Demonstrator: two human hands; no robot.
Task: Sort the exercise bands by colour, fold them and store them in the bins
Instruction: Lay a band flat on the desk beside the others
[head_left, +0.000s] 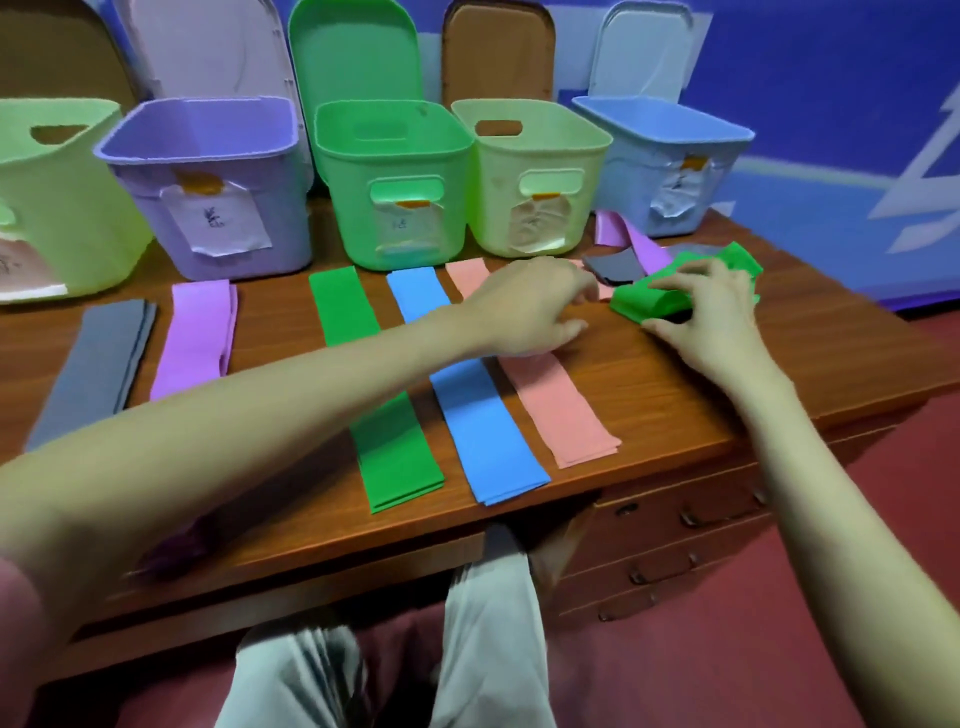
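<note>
Now the right hand (698, 306) is pinching the crumpled green band (660, 299) at the far right, probably sorting still, while the left hand (524, 306), fingers loosely curled, is reaching to help lay it on the green stack (374, 384).

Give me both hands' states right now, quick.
Left hand: open, fingers relaxed above the pink band, holding nothing.
Right hand: holding the folded green band, thumb and fingers curled round it.

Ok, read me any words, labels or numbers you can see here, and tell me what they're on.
Nothing is legible.
Purple bin: paper label, dark marks, too blurred.
Green bin: label, too blurred.
Pale green bin: crumpled label, unreadable.
Blue bin: crumpled label, unreadable.
</note>
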